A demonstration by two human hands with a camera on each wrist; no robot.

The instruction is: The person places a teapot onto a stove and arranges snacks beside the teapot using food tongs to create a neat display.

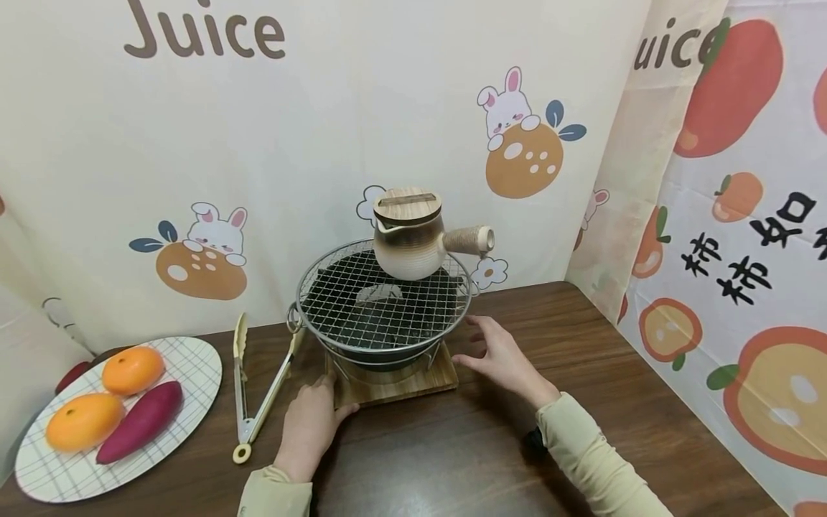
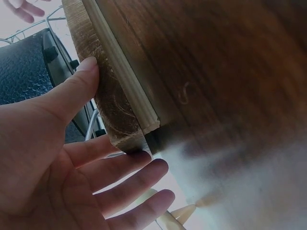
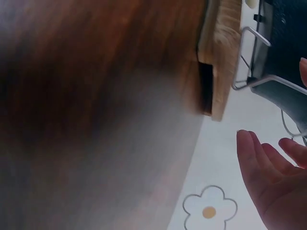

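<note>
A round grill stove [image 1: 381, 337] with a wire mesh top stands on a square wooden board [image 1: 394, 393] on the table. On the back of the mesh sits a cream and brown teapot [image 1: 408, 248] with a wooden lid and a rope-wrapped side handle pointing right. My left hand [image 1: 313, 424] is at the board's front left corner. In the left wrist view its thumb [image 2: 79, 84] rests against the board's edge, while the other fingers extend past the corner. To the right of the board, my right hand [image 1: 504, 359] has its fingers spread, apart from the board and stove, holding nothing.
Tongs [image 1: 248, 424] lie spread on the table left of the stove. Further left, a checked oval plate [image 1: 203, 366] holds two orange fruits [image 1: 132, 370] and a purple sweet potato [image 1: 142, 424]. A printed cloth wall [image 1: 310, 143] stands close behind the stove.
</note>
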